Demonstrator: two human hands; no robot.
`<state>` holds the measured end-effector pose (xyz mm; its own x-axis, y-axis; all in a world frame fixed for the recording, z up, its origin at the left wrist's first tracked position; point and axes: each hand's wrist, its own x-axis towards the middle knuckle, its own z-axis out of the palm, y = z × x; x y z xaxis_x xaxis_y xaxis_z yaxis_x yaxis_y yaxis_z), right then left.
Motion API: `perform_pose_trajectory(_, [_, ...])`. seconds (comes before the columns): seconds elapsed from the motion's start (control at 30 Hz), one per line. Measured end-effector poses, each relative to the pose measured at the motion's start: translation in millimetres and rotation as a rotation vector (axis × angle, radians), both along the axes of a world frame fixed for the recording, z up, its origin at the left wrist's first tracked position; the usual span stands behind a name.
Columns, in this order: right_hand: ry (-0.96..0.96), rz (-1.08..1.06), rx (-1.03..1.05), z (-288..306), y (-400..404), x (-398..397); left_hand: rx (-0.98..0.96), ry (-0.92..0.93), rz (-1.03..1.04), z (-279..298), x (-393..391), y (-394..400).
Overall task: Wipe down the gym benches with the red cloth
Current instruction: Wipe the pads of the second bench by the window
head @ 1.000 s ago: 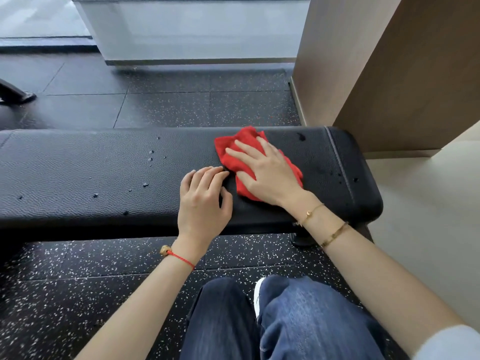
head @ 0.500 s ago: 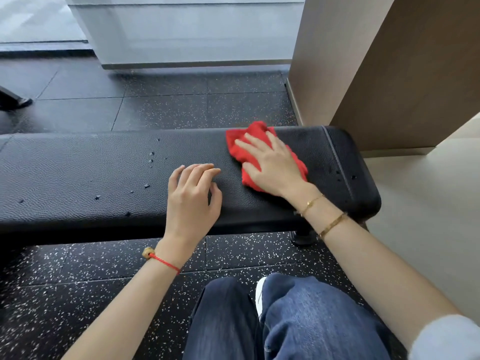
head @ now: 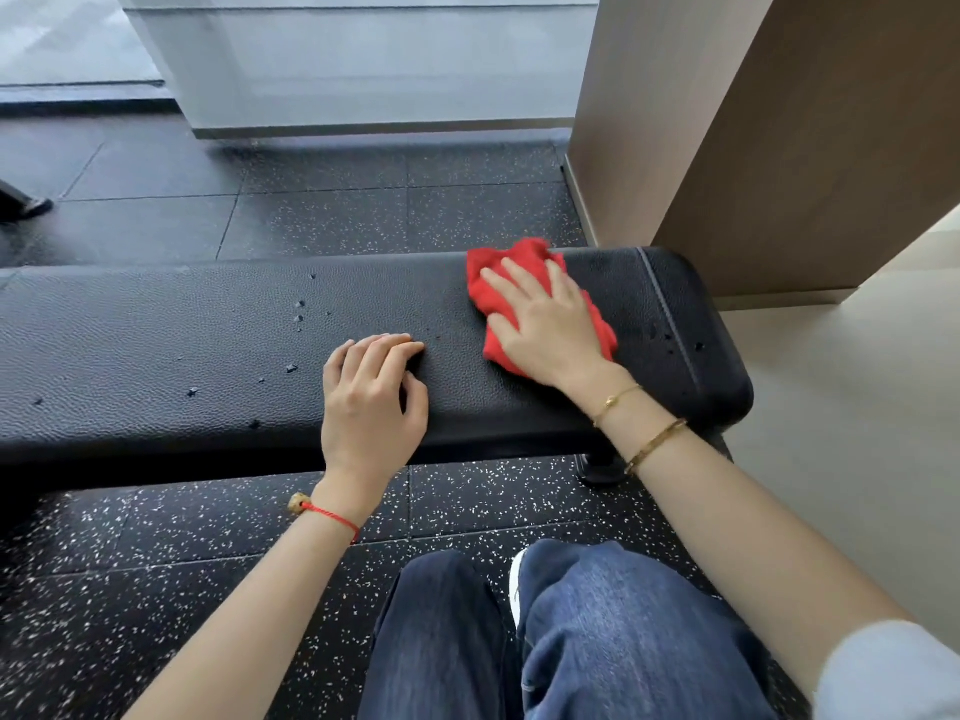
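A black padded gym bench (head: 156,345) runs across the view in front of me, with small drops and specks on its top. The red cloth (head: 488,293) lies crumpled on the bench near its right end. My right hand (head: 545,324) lies flat on the cloth with fingers straight and spread, pressing it onto the pad. My left hand (head: 371,402) rests on the bench's near side, to the left of the cloth, with its fingers loosely curled and holding nothing.
A brown wall panel (head: 779,148) stands right behind the bench's right end. A grey glass-fronted partition (head: 363,59) stands at the back. The floor is black speckled rubber tile (head: 130,563); pale floor (head: 857,407) lies to the right. My knees in blue jeans (head: 597,641) are below.
My right hand has slid the red cloth toward the far edge and right end of the bench. My left hand stays resting on the near side of the pad.
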<state>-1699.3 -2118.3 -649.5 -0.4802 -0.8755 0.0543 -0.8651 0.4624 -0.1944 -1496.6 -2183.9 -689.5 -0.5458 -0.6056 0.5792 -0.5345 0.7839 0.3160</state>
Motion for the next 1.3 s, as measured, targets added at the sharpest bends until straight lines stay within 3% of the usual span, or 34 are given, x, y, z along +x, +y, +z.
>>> perform_pose_trajectory(0.17, [-0.002,0.303,-0.032,-1,44,29,-0.012,-0.007,-0.009,1,1,-2])
perform_pose_trajectory(0.3, [0.012,0.135,-0.025,-3,59,-9,-0.011,-0.007,-0.015,0,2,-2])
perform_pose_trajectory(0.43, [-0.020,-0.094,0.012,2,18,-22,-0.018,-0.015,-0.003,0,2,-3])
perform_pose_trajectory(0.53, [-0.032,0.030,0.027,3,6,5,-0.020,-0.015,-0.004,0,2,-2])
perform_pose_trajectory(0.7, [-0.007,0.206,-0.019,2,58,34,-0.030,-0.012,-0.005,-1,5,-6])
perform_pose_trajectory(0.9, [0.028,-0.258,-0.061,-4,115,-21,-0.018,-0.018,-0.018,-3,4,-3])
perform_pose_trajectory(1.03, [-0.047,-0.440,-0.037,3,90,-45,0.002,-0.037,-0.001,0,3,-2])
perform_pose_trajectory(1.2, [-0.038,-0.099,-0.024,3,73,-1,0.008,-0.047,-0.001,-1,4,-1])
perform_pose_trajectory(1.3, [-0.009,-0.070,-0.064,-1,100,8,0.004,-0.044,-0.007,-1,5,-3])
